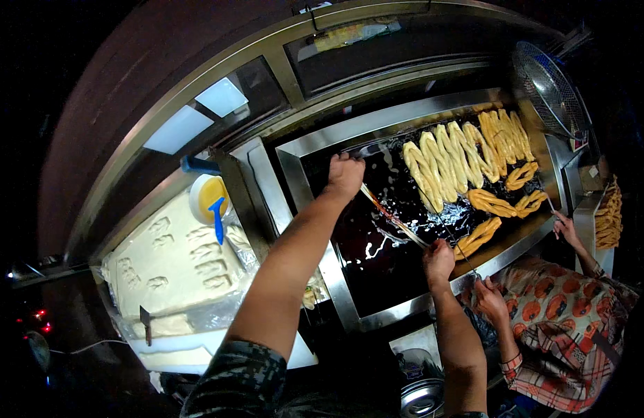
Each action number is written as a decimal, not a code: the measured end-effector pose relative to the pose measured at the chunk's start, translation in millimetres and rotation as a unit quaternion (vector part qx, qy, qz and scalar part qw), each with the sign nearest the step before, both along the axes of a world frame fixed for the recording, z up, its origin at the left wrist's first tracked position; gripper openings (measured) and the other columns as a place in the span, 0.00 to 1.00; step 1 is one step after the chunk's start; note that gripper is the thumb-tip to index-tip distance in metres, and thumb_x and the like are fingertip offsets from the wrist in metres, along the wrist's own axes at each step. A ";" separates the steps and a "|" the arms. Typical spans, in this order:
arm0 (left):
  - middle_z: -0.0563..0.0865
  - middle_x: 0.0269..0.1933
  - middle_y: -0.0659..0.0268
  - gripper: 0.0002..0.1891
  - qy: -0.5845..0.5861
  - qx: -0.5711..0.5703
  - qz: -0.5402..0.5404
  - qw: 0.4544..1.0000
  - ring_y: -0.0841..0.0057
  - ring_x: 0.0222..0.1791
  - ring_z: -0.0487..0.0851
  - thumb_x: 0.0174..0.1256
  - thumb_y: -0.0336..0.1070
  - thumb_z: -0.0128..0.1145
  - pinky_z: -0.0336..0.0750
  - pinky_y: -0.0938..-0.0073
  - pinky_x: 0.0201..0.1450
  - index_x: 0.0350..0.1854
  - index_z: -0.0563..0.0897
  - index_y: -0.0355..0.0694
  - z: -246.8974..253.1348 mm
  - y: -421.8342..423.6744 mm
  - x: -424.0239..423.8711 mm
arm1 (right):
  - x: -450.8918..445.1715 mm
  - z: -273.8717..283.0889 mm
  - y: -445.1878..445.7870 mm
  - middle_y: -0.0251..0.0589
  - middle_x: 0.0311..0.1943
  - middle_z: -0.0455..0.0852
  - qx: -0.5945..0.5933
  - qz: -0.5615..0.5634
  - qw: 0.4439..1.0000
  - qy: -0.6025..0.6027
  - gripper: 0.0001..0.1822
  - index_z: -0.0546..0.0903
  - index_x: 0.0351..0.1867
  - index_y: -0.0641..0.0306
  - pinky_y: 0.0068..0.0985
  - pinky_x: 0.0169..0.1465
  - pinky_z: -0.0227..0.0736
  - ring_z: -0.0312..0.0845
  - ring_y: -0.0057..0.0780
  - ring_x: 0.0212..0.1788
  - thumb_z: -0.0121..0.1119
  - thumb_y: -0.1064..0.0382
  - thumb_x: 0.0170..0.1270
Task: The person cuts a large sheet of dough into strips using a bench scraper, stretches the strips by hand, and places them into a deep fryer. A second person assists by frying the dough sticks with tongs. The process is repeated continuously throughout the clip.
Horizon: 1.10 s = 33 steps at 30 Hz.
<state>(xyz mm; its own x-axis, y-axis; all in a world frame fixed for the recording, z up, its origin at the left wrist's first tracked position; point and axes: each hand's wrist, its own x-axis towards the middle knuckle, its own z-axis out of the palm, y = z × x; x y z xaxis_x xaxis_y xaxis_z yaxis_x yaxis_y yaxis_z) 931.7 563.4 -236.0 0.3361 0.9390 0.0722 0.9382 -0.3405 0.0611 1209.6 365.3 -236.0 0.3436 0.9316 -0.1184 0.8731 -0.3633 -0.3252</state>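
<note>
Dark oil fills a rectangular metal fryer (353, 313). Over its left part, my left hand (347, 176) is closed around one end of a stretched strand of dough (392, 215). The strand's other end is in my right hand (439, 260), above the near side of the fryer, and its middle hangs close to the oil. Pale twisted dough sticks (443, 157) float side by side right of my hands. Golden fried twists (476, 237) lie nearer and farther right.
A co-worker's hands (491, 300) hold thin sticks at the fryer's near right edge. A wire-mesh strainer (552, 94) stands at the back right. Fried dough fills a tray (588, 222) at far right. Left are a dough sheet (181, 271), a blue-handled brush or scraper (216, 222), and a yellow-filled bowl (196, 201).
</note>
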 end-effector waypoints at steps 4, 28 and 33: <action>0.86 0.37 0.66 0.08 0.021 0.004 -0.001 1.000 0.70 0.43 0.81 0.53 0.37 0.54 0.69 0.63 0.46 0.26 0.86 0.46 -11.7 -4.1 1.6 | 1.2 -15.4 8.7 0.50 0.31 0.82 -0.052 0.035 0.996 -0.059 0.11 0.79 0.30 0.63 0.45 0.39 0.75 0.80 0.52 0.36 0.66 0.59 0.53; 0.84 0.28 0.67 0.08 -0.373 -0.024 0.510 0.774 0.80 0.26 0.78 0.53 0.37 0.61 0.74 0.74 0.31 0.30 0.81 0.38 31.0 -276.2 -576.1 | -208.9 120.9 -204.1 0.28 0.23 0.77 -0.006 0.131 0.910 0.394 0.05 0.81 0.37 0.68 0.15 0.31 0.66 0.68 0.12 0.26 0.62 0.71 0.61; 0.78 0.25 0.72 0.06 -0.585 0.024 0.376 0.718 0.82 0.21 0.70 0.54 0.27 0.57 0.67 0.77 0.24 0.27 0.72 0.44 63.8 -269.9 -539.0 | -285.8 115.5 -188.6 0.28 0.23 0.79 -0.004 0.182 0.893 0.411 0.03 0.81 0.35 0.68 0.14 0.30 0.67 0.68 0.12 0.24 0.62 0.71 0.60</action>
